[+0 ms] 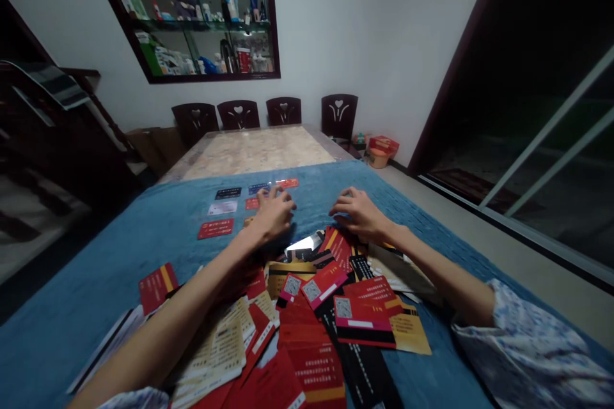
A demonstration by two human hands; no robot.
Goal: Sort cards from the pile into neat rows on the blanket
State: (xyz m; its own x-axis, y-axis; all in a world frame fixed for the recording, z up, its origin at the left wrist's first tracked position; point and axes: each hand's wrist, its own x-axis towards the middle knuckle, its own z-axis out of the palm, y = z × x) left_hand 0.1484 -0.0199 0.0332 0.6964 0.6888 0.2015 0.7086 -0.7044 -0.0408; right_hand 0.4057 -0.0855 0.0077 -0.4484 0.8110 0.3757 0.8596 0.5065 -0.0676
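My left hand (272, 212) rests knuckles-up on the blue cloth (144, 236), its fingers curled down beside a small row of cards (215, 228) laid out flat. What, if anything, is under its fingers is hidden. My right hand (359, 212) lies palm-down with bent fingers at the far edge of a big loose pile of red, black and gold cards (330, 307). The pile spreads between my two forearms toward me. A shiny card (303, 244) glints between the hands.
Beyond the blue cloth the marble table top (254, 150) runs to several dark chairs (283, 110) against the wall. A glass-fronted wall shelf (201, 19) holds bottles and a plush toy. A red container (381, 148) sits on the floor at right.
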